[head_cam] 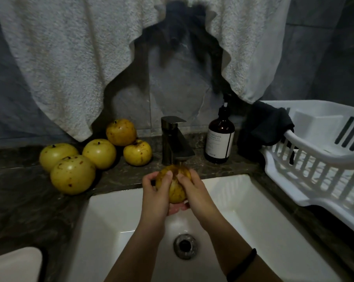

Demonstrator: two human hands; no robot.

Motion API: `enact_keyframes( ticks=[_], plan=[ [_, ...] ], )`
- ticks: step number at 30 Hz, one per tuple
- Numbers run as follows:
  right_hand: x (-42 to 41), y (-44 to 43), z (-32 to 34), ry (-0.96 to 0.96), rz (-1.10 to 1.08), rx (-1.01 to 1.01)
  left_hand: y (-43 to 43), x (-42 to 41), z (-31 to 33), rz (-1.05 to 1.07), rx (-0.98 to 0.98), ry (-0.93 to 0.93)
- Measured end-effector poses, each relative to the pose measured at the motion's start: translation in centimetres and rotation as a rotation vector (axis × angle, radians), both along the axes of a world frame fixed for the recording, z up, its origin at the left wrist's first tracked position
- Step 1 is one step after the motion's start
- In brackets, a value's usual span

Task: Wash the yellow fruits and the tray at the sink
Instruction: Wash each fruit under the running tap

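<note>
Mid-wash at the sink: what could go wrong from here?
1. The round yellow fruit under the dark metal faucet is held only by the left hand and right hand; wet, it may slip into the white sink basin.
2. The large yellow fruit nearest the basin sits loose on the dark stone counter and might roll in if bumped.

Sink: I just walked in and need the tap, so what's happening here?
A person is washing one yellow fruit under the faucet spout, over the white sink. Both the left hand and right hand hold it, fingers curled round it. Five more yellow fruits sit on the dark counter left of the faucet. The white tray with its rack sits untouched on the right.
</note>
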State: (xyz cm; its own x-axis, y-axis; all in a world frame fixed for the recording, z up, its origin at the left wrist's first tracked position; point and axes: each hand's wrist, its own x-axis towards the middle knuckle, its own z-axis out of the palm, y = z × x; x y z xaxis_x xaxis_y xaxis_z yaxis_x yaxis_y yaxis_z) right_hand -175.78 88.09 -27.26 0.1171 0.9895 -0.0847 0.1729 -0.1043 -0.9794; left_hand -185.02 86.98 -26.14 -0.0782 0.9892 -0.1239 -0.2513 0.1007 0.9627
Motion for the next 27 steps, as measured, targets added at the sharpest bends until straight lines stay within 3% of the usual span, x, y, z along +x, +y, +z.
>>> enact_keyframes(
  ticks=[15,27],
  plan=[
    [0.8,0.5,0.0,0.121,-0.036,0.063,0.1,0.1,0.1,-0.023,-0.031,-0.115],
    [0.9,-0.4,0.4,0.163,0.019,0.049,0.2,-0.1,-0.3,-0.044,-0.020,-0.049]
  ],
)
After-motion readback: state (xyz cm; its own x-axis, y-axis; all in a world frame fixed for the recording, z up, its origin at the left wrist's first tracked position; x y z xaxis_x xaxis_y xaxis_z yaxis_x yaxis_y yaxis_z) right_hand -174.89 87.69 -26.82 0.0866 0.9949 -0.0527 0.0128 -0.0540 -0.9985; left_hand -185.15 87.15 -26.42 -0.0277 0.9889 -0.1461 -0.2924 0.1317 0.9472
